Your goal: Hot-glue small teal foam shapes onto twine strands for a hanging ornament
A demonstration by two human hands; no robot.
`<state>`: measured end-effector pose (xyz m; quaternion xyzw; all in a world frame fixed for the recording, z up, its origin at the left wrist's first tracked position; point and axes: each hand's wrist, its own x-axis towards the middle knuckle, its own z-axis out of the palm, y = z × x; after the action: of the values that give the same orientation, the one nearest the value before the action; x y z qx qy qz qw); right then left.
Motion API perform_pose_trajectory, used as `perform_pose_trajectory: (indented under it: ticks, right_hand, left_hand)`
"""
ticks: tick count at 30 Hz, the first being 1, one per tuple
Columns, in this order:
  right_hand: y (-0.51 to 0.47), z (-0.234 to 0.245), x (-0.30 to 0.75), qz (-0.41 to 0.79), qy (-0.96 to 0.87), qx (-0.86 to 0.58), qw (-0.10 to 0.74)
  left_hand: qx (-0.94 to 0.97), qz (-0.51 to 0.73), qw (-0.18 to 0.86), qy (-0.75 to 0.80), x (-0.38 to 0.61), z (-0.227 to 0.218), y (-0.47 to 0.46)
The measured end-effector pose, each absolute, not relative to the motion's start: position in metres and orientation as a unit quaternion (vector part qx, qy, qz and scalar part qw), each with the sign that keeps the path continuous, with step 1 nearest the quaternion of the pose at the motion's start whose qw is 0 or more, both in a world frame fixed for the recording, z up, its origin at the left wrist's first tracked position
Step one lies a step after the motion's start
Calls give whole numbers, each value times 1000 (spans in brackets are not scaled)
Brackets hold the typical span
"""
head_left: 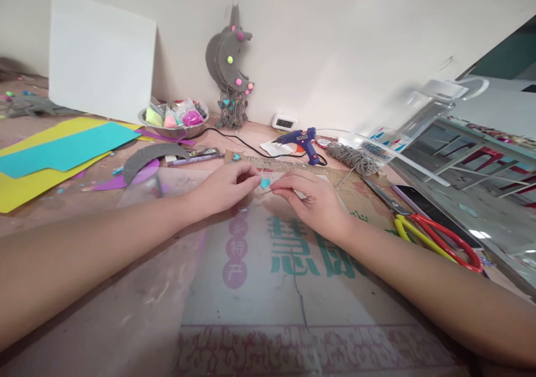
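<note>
My left hand (pixel 228 190) and my right hand (pixel 312 198) meet at the middle of the table over a sheet of printed cardboard (pixel 268 276). Between their fingertips sits a small teal heart-shaped cutout (pixel 264 183). Both hands are closed in a pinch, the left on the heart's left edge, the right on a pale strip beside it. A blue hot glue gun (pixel 302 141) lies just behind the hands.
Teal and yellow foam sheets (pixel 54 153) lie at the left. A metal bowl of coloured bits (pixel 173 119), a grey felt moon hanging (pixel 230 64) and a white board (pixel 100 58) stand at the back. Grey twine (pixel 354 158), scissors (pixel 422 233) and a phone (pixel 431 212) are on the right.
</note>
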<state>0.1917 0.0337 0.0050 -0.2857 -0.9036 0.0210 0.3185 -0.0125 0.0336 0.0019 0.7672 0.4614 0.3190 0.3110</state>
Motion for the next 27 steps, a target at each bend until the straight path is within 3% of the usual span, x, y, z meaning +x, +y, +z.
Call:
perform_pose_trajectory:
  ticks: [27]
  right_hand:
    - [38,-1,191,7,-910,-275,309]
  left_hand:
    - [772,301,344,443,-11,4,31]
